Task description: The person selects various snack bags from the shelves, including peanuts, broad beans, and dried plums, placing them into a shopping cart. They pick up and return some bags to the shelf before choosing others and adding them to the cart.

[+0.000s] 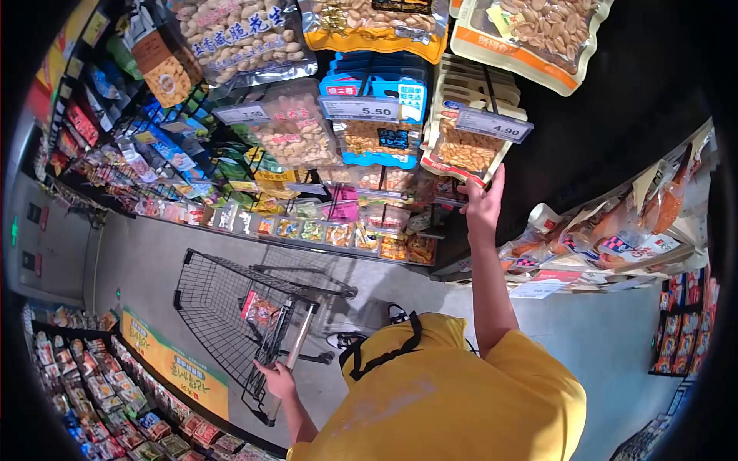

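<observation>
My right hand (484, 206) is raised to a hanging cream-coloured bag of nut snacks (463, 150), gripping its lower edge. Similar bags hang behind it on the same hook, above which is a price tag (494, 124) reading 4.90. Low on the left, my left hand (277, 381) is closed over the handle (302, 338) of a black wire shopping cart (219, 307). A red snack packet (260, 310) lies in the cart. Beside the held bag hang blue snack bags (377, 142), under a tag reading 5.50.
Bags of peanuts (242, 38) hang higher up. Lower shelves hold small packets (338, 234). At right, a slanted display (615, 234) carries packaged goods and a white cup-shaped item (543, 218). Another snack display (100, 376) with a yellow sign (175, 361) stands beyond the cart.
</observation>
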The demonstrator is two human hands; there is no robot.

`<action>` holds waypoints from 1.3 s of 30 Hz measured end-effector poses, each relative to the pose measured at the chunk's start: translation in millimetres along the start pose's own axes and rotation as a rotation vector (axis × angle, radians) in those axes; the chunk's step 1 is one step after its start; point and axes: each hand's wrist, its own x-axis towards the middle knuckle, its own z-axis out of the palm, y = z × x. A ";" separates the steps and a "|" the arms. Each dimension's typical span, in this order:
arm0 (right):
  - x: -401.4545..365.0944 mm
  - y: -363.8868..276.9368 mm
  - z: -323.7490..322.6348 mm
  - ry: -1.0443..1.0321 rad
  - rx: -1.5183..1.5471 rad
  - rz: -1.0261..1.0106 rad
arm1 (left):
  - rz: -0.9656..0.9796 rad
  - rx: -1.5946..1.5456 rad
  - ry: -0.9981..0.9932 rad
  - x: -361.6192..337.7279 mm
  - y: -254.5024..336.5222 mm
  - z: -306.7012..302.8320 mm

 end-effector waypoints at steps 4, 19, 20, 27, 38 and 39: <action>-8.6 -7.9 6.6 0.040 0.009 0.004 | 0.007 -0.012 0.016 -15.9 8.4 0.1; -31.9 -4.3 -3.6 -0.204 0.309 0.157 | -0.002 -0.130 -0.049 -38.2 11.9 2.3; -36.3 -4.2 -3.6 -0.195 0.278 0.236 | 0.010 -0.197 -0.041 -39.9 12.4 1.9; -108.8 4.6 15.4 -0.552 0.412 0.429 | 0.101 -0.879 0.071 -37.6 27.9 1.0; -251.0 22.1 66.9 -1.317 -0.041 0.899 | -0.262 -1.138 -0.893 -75.3 110.6 -56.8; -259.7 24.7 71.6 -1.285 0.060 0.986 | -0.257 -1.184 -0.886 -74.5 99.7 -57.2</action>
